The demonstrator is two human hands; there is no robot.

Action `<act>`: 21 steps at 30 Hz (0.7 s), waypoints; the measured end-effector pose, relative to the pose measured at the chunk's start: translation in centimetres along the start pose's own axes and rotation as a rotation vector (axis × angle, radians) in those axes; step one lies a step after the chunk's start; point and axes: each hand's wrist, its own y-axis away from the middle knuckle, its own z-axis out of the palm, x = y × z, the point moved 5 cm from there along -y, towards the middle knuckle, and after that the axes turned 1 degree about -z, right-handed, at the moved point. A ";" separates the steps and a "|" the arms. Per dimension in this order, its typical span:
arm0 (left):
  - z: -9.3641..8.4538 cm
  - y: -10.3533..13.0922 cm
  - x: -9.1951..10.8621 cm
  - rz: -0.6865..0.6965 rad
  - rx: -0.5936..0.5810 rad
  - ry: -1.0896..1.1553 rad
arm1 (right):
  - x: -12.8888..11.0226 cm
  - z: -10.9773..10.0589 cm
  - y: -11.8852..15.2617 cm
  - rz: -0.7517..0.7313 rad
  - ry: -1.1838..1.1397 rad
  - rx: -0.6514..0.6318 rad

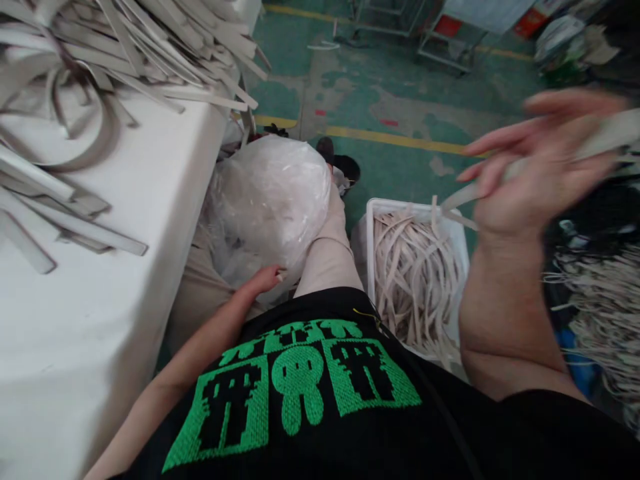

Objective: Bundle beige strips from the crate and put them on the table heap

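My right hand (540, 163) is raised at the right, blurred by motion. A pale flat strip (607, 137) runs across its palm and between its fingers, with one end hanging toward the white crate (371, 253). Many similar strips (415, 280) lie tangled inside that crate. My left hand (266, 279) is low beside my thigh, fingers closed at the edge of a clear plastic bag (273, 200). A small pale bit shows at its fingertips, too small to name.
On the left, a white-covered table (125, 293) bears piles of flat pale strips (165, 40). Wheeled metal racks (445, 40) stand on the green floor (400, 93) beyond a yellow line. At the right edge lies a heap of thin strips (607, 313).
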 end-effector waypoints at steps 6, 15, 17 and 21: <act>0.5 -0.1 -0.6 -0.046 -0.003 -0.002 | 13.2 13.2 11.7 0.359 0.146 -0.549; -9.3 -0.3 -6.6 -0.518 0.389 -0.170 | 19.5 14.7 20.3 0.470 0.732 -0.989; -10.4 -0.5 -8.2 -0.602 0.405 -0.151 | 19.6 14.6 20.0 0.491 0.731 -0.964; -9.5 -1.2 -9.7 -0.577 0.339 -0.002 | 19.9 14.5 19.7 0.516 0.712 -0.954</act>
